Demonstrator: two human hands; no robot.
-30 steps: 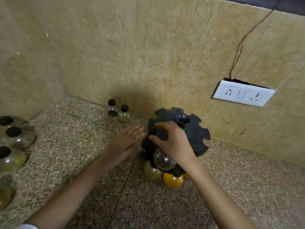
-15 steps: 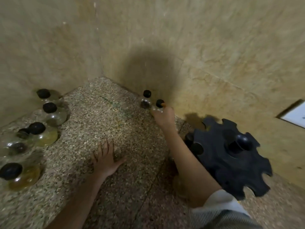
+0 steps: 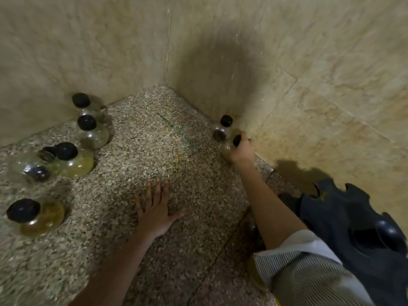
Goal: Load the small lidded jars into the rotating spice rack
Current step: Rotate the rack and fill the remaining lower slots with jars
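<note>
My right hand (image 3: 241,151) reaches to the back wall and grips a small glass jar (image 3: 228,147) with a black lid by its neck. A second small jar (image 3: 221,130) with dark contents stands just behind it, touching the wall. The black rotating spice rack (image 3: 344,219) with its notched top disc sits at the lower right, partly hidden by my right arm and sleeve. My left hand (image 3: 154,208) rests flat on the speckled counter (image 3: 154,140), fingers straight, holding nothing.
Several larger round glass jars with black lids stand along the left wall, among them a yellowish one (image 3: 35,217) near the front and a clear one (image 3: 91,132) further back. Tiled walls meet in a corner (image 3: 166,80) behind the counter.
My right hand left the rack, reached to the two small jars at the wall and closed round the nearer one. My left hand dropped flat onto the counter. The view swung left and down.
</note>
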